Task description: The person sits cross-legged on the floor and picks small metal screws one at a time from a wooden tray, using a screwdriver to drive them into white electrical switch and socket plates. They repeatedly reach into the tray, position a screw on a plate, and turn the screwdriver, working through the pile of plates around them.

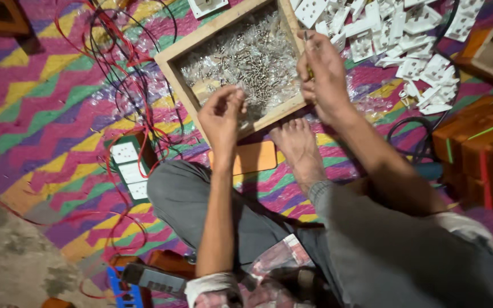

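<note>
My left hand (pixel 222 114) hovers over the near edge of a shallow wooden tray (pixel 173 64), its fingertips pinched together as if on a small screw; the item itself is too small to make out. The tray holds several small metal screws (pixel 252 57) on clear plastic. My right hand (pixel 322 71) is raised over the tray's right corner, shut on a thin screwdriver (pixel 306 40) with its tip pointing up. My bare foot (pixel 298 145) rests just in front of the tray.
A heap of white plastic socket parts (pixel 406 34) lies at the top right. Red and black wires (pixel 118 63) tangle on the left over a zigzag mat, beside a white socket board (pixel 129 171). Orange wooden boxes (pixel 480 154) stand at the right.
</note>
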Tool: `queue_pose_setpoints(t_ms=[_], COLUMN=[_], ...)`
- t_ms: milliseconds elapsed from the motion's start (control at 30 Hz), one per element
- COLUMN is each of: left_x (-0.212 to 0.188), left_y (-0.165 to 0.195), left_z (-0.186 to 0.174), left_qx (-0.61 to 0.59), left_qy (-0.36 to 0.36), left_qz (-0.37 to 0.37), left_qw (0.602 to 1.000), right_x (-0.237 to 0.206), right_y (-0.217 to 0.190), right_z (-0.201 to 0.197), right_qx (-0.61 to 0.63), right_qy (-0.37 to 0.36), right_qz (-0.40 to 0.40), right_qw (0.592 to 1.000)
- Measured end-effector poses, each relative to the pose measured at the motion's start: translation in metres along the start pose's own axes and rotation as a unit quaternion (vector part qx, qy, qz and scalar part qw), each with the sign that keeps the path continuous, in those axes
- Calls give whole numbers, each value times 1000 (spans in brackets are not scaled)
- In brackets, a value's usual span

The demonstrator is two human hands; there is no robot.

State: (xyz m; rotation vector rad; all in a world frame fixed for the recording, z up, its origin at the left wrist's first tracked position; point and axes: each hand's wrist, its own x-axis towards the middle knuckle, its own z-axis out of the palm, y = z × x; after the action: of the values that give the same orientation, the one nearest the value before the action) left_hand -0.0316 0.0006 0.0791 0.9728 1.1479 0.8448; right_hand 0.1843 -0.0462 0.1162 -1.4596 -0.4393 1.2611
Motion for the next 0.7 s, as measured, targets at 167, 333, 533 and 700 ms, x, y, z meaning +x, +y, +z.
queue_pose_setpoints(t_ms=[167,333,533,700], left_x=[8,4,16,27], left_y=[1,-1,-43,-58], left_z=[-7,-5,8,26], left_qx=[-78,53,38,49], left_qy=[-45,-115,-59,-36], left_qz=[-34,49,76,229], left_qw=[995,991,995,972], right_x=[-8,-5,-7,-13], right_y=[11,25,38,56], right_z=[25,21,10,5], right_qx=[-99,-239,-350,-342], right_qy=[-107,-176,-117,-176], right_qz=[-21,-208,-106,-182], right_qw=[989,932,923,905])
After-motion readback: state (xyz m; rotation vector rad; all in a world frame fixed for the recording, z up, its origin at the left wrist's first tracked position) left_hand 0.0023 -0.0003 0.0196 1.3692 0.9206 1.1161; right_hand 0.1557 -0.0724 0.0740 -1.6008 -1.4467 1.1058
